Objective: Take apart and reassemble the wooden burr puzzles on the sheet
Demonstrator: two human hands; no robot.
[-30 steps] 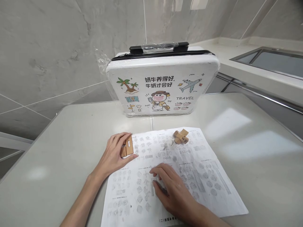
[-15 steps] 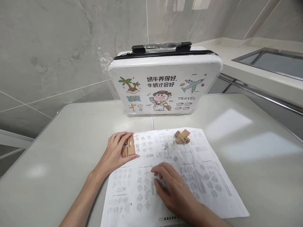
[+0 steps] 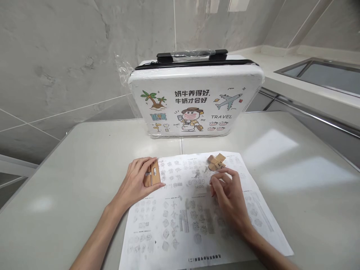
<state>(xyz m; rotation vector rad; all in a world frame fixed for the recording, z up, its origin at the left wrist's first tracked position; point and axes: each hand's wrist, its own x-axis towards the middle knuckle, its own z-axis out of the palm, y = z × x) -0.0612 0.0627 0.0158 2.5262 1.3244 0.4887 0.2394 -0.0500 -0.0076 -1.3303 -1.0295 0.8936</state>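
Note:
My left hand (image 3: pixel 140 176) lies at the upper left edge of a printed sheet (image 3: pixel 174 198), its fingers and thumb wrapped round flat wooden pieces (image 3: pixel 155 174), one with an oval slot. Toward the sheet's upper right sits a cross-shaped wooden puzzle (image 3: pixel 216 162) with dark marks on it. Just below that puzzle is my right hand (image 3: pixel 227 187), fingers curled and pointing left, over the paper. Whether its fingertips hold anything is hidden.
Behind the sheet, a white case (image 3: pixel 194 90) in clear plastic wrap stands upright on the pale table (image 3: pixel 84 161). A grey wall (image 3: pixel 70 56) rises behind it. On the right is a counter (image 3: pixel 281 75) with a dark-framed inset.
My right hand has moved up and to the right across the sheet, from its lower middle to the cross-shaped puzzle. My left hand has stayed on the flat wooden pieces.

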